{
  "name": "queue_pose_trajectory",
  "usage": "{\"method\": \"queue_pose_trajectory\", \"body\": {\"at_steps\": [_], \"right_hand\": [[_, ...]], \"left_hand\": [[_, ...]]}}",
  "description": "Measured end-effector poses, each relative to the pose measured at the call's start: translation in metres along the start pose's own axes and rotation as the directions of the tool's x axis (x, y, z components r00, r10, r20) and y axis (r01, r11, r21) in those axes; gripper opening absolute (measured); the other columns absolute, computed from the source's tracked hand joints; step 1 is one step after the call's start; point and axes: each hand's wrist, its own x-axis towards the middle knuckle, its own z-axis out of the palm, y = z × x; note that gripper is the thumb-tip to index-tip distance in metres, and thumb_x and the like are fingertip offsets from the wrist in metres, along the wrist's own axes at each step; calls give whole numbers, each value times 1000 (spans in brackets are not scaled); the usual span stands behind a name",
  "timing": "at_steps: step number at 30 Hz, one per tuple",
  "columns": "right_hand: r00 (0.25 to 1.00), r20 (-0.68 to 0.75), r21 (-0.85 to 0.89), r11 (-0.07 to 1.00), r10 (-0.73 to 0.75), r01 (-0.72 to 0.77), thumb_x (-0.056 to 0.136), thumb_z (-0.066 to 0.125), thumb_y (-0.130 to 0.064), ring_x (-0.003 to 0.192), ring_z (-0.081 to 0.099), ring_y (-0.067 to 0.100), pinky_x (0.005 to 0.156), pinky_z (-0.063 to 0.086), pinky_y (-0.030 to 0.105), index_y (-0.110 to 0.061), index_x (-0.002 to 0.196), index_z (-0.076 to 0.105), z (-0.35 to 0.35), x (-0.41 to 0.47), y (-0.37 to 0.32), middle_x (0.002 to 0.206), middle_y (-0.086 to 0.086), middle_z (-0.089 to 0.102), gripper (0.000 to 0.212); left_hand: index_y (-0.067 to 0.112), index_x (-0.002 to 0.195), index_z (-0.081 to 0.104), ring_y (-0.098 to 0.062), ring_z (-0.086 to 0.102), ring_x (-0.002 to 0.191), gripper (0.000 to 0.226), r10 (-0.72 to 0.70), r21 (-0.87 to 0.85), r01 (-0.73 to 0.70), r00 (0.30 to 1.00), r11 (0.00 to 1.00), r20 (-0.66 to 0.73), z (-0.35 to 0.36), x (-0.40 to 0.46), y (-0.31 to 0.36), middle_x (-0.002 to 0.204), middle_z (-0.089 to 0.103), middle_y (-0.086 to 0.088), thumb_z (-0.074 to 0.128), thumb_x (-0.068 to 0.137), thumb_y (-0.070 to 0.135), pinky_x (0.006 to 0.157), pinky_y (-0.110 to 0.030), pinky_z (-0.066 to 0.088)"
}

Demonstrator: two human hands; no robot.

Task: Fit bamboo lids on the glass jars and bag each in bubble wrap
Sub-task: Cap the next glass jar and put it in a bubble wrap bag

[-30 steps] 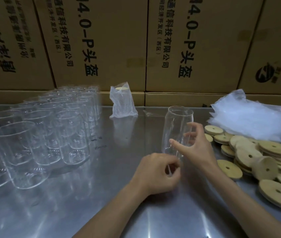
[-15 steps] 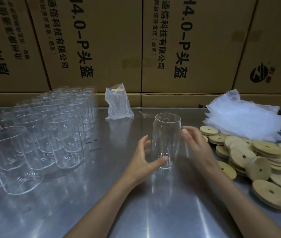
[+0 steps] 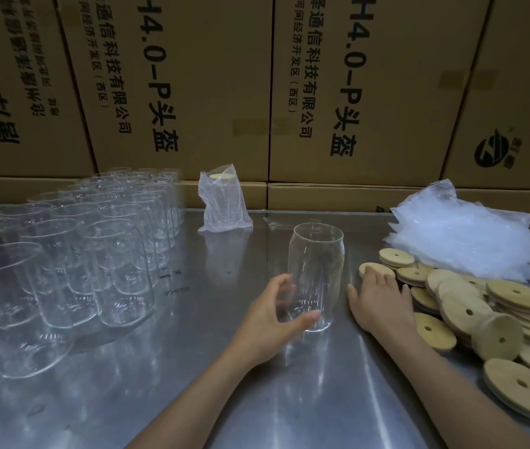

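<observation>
The clear, lidless jar (image 3: 317, 275) stands upright, mouth up. Left hand (image 3: 270, 322) cups its base; right hand (image 3: 382, 303), fingers straight, touches lids (image 3: 484, 306) at 3 o'clock.

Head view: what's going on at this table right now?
A person is packing glass jars. The left hand grips an upright, unlidded jar near its base, while the right hand reaches flat onto the pile of bamboo lids. One jar already sits bagged at the back; bubble bags lie behind the lids.

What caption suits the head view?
Left hand steadies an open glass jar; right hand reaches to bamboo lids.
</observation>
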Motion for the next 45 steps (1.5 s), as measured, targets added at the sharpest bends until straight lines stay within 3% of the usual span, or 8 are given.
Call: {"method": "queue_pose_trajectory", "body": {"at_steps": [10,14,18,24,28,33,38,45], "right_hand": [[984,-109,61,987,-139,146,89,54,-51,112,48,27,88,42,36,-20,111,55,-3,-4,-5,119,5,50,39],[977,-112,59,980,-182,190,93,50,-43,103,56,29,68,32,32,-19,104,45,1,-5,-9,113,5,60,27],[984,-109,256,953,-138,162,91,54,-43,102,55,30,70,33,32,-23,101,52,0,-4,-9,108,3,64,22],[877,-453,789,531,162,309,88,68,-26,122,45,14,102,40,29,-26,106,63,-55,-7,-21,125,2,50,18],[800,-595,762,372,77,531,90,66,-31,118,42,-7,88,40,4,-33,115,61,-94,-23,-42,130,-6,45,25],[778,-593,659,429,-210,618,90,66,-23,114,45,-14,92,43,9,-23,114,68,-88,-32,-60,131,-6,49,24],[720,-632,508,548,-287,664,93,63,-21,109,57,15,97,36,16,-19,106,73,-80,-31,-57,108,-6,67,16],[697,-630,426,597,-343,680,90,59,-29,103,59,14,96,43,37,-19,108,71,-82,-35,-54,107,-7,68,24]], "left_hand": [[51,115,39,9,54,108,55,10,16,-10,1000,1000,-5,0,0,3,122,53,22,78,77,41,91,-16,48],[41,131,37,9,51,112,68,6,22,-6,999,1000,33,0,-1,2,128,48,23,77,76,43,99,-23,45],[33,139,32,0,48,121,76,0,32,-2,998,999,65,1,0,2,130,48,17,76,77,41,104,-22,40],[31,137,35,-1,51,121,76,-7,15,7,999,1000,49,2,2,-3,133,50,10,78,76,41,105,-25,42],[38,128,38,-1,52,121,67,-5,12,4,999,1000,43,3,4,-7,133,52,11,79,76,40,105,-27,44],[42,123,38,9,54,113,65,-8,15,7,999,1000,48,5,4,-8,124,57,18,78,72,46,101,-21,45],[47,117,39,19,54,105,58,10,33,-11,999,999,36,5,3,-7,108,57,36,79,74,43,95,-12,43],[42,126,37,8,52,116,64,1,72,-5,998,997,58,4,0,-4,128,56,12,76,75,47,103,-20,42]]}}
